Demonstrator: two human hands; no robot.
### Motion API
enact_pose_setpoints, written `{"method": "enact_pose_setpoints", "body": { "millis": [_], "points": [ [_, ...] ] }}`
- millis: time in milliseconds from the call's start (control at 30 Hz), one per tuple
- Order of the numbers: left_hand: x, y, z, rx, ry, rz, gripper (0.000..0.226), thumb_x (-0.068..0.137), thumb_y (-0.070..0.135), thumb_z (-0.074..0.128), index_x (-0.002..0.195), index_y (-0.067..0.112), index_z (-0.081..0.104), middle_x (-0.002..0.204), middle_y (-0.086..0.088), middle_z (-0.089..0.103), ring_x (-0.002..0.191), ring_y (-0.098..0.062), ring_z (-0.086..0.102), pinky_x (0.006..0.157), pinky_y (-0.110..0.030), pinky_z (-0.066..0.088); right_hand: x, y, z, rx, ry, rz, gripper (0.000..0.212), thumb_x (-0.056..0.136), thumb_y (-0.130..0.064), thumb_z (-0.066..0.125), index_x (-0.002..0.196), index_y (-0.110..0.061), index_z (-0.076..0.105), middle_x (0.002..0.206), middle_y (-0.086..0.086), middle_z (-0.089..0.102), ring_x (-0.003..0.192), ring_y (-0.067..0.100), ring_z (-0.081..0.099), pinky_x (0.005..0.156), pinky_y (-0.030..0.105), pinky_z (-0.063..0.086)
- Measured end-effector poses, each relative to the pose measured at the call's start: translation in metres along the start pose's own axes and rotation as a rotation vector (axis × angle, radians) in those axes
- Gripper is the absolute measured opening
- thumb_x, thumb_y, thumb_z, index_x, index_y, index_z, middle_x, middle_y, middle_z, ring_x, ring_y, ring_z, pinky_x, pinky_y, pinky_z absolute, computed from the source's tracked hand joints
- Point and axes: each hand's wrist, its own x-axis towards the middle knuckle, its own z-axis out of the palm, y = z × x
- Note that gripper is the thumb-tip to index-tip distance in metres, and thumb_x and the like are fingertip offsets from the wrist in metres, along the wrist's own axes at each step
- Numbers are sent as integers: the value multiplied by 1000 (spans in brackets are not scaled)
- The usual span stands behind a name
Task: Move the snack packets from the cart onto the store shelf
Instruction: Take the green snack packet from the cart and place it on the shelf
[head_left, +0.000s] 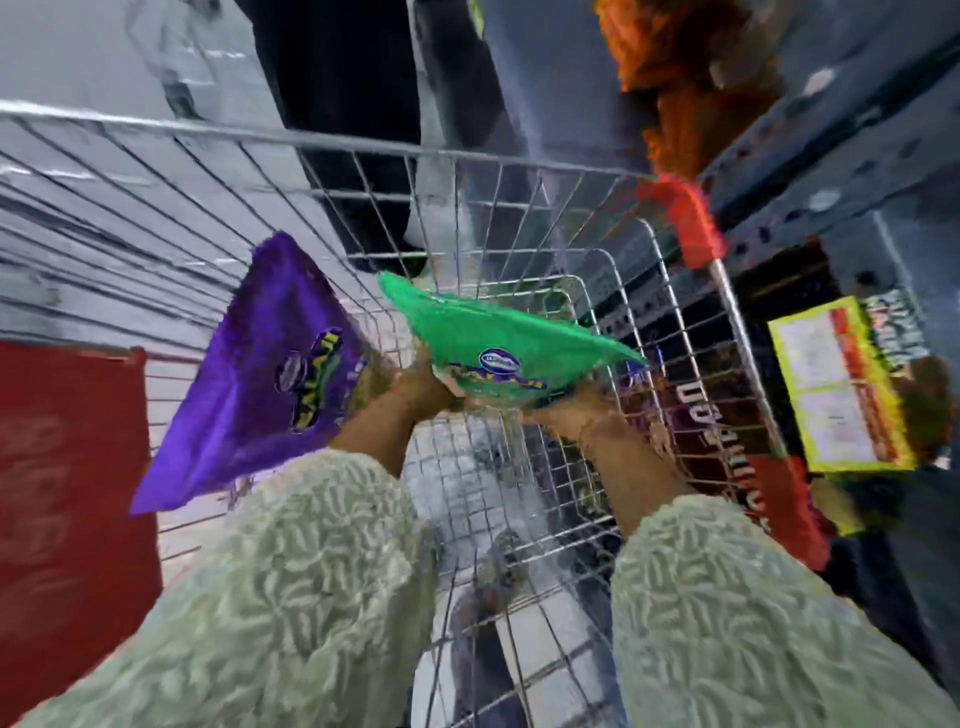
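I look down into a wire shopping cart (519, 171). My left hand (415, 387) grips a purple snack packet (260, 374), which hangs tilted over the cart's left side. A green snack packet (493, 332) is held nearly flat above the cart's middle. My right hand (566, 413) is under its near edge, and the left hand's fingers also touch that edge. Both arms wear pale textured sleeves. The picture is blurred.
A red panel (62, 467) stands at the left of the cart. The cart's red handle (685, 218) is at the right. Beyond it stand dark store shelves (857, 156) with a yellow packet (841, 384) and orange goods (680, 62). A dark-clothed person (343, 104) stands behind the cart.
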Motion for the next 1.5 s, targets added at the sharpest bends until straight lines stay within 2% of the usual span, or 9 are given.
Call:
{"method": "enact_pose_setpoints", "body": {
  "millis": [133,367,600,700,800,900,1067,1300,1500],
  "points": [
    [-18,7,-1,-139,14,-13,65,72,-11,65,129,-3,35,119,-6,48,106,-19,43,63,-6,46,-5,-9,8,150,-7,44,56,72,-6,72,122,-2,47,121,0,54,107,21,53,63,15,53],
    [-85,33,-30,-258,-90,93,49,70,5,71,107,15,41,107,-2,59,111,-30,56,98,-35,43,-83,-30,-13,204,-95,23,46,78,-16,67,118,-7,47,127,5,54,118,24,47,107,47,37],
    [-191,79,-38,-98,-5,358,56,51,39,79,99,31,50,98,3,68,90,-7,65,81,-24,49,-193,-25,-22,563,75,-254,41,75,-14,69,111,-19,49,117,8,61,99,17,59,74,27,49],
    [-242,101,-30,55,9,487,61,55,37,82,108,29,52,87,7,67,70,14,61,69,-7,46,-237,-11,-34,653,155,-369,43,67,-18,75,105,-18,54,114,13,66,98,26,65,84,45,55],
    [-290,123,-12,319,25,616,72,48,51,79,111,34,49,88,5,69,79,-11,64,74,-28,50,-285,15,-53,717,260,-462,33,65,-9,74,94,-17,61,94,2,74,92,25,68,84,43,56],
    [-328,137,24,460,-12,731,71,51,51,79,109,24,50,93,-3,70,88,-29,64,75,-40,51,-334,56,-73,785,369,-532,29,69,2,70,85,-20,59,74,-14,72,72,-3,65,66,18,54],
    [-379,141,121,498,-133,893,80,44,56,78,114,31,46,93,2,70,88,-26,65,75,-38,53,-419,143,-98,861,608,-540,26,71,3,66,89,-16,59,87,1,68,90,25,60,87,51,49],
    [-459,126,289,580,-429,1031,83,57,47,79,127,21,41,114,-6,69,104,-28,62,82,-38,51,-522,300,-128,913,925,-460,35,64,-10,68,97,-10,57,85,-3,68,70,1,65,61,17,56],
    [-492,124,405,601,-689,1026,90,43,65,68,118,22,43,112,-6,70,105,-25,64,87,-45,52,-564,395,-162,952,1110,-367,26,79,3,60,99,-11,54,90,3,64,81,17,60,61,16,55]
  ]
}}
